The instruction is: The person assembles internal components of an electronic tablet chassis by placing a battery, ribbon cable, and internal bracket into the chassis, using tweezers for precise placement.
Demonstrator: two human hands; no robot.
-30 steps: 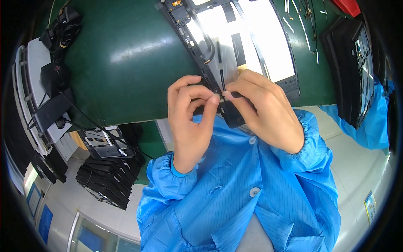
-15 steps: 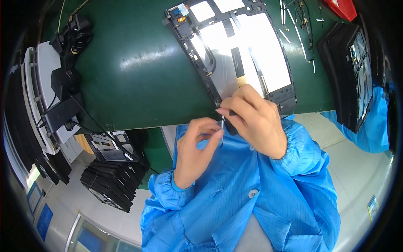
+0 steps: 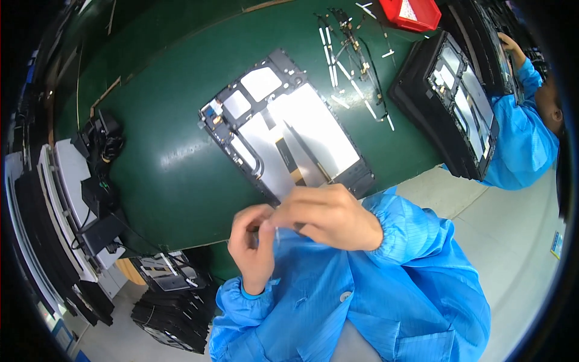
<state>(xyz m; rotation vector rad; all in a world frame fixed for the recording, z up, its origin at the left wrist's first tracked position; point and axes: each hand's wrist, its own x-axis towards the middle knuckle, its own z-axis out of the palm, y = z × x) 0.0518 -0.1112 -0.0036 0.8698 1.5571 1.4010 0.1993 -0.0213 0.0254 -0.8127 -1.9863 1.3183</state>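
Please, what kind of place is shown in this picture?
Probably an electronics assembly line. An opened tablet frame lies on a green work mat, small cable parts are laid out beside it, and both workers wear blue cleanroom coats.

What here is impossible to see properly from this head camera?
- Small pale piece pinched between left hand and right hand: too small, mostly covered by fingers.
- Near corner of the frame: hidden behind the right hand.
- Thin parts on the green table: too small to tell apart.
- Stack of trays below the table: dark, partly cut off by its edge.
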